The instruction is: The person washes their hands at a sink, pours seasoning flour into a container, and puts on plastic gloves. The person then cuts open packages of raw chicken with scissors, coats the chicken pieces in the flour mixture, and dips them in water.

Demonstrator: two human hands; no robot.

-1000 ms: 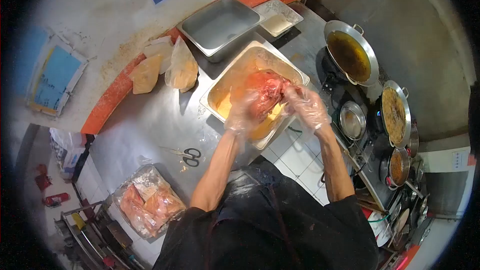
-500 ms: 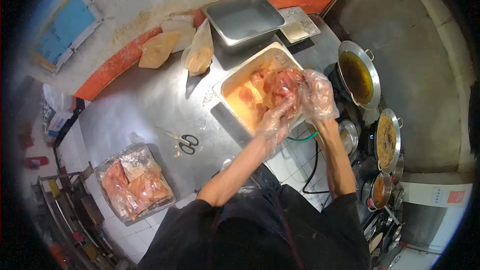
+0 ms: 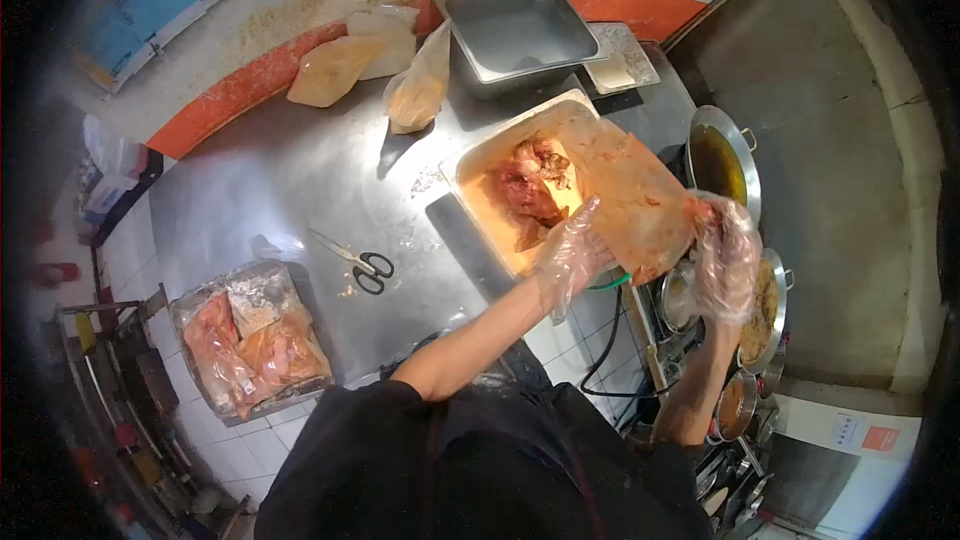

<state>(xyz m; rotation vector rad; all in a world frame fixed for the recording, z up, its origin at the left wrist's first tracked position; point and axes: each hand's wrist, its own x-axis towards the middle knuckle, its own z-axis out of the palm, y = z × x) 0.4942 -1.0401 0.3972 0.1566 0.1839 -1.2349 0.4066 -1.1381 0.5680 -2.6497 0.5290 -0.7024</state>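
Note:
My right hand [image 3: 727, 265], in a clear plastic glove, grips the bunched end of an orange-smeared plastic bag [image 3: 640, 205]. The bag spreads out toward the tray, with its inside coated in wet residue. Gloved as well, my left hand [image 3: 578, 255] is at the tray's near right edge, fingers stretched out beside the bag; whether they touch it is hard to tell. Dark red raw meat [image 3: 530, 180] lies in a heap inside the metal tray [image 3: 480, 155], in orange liquid.
Scissors [image 3: 362, 265] lie on the steel table [image 3: 270, 170]. Bagged raw meat fills a tray [image 3: 250, 340] at the near left. Behind are filled bags [image 3: 418, 90] and a deep steel pan [image 3: 520, 30]. Pans of oil [image 3: 718, 165] stand on the right.
The meat has gone from the bag into the tray. My right hand has moved right and nearer my body with the bag, which now hangs spread out. My left hand has opened.

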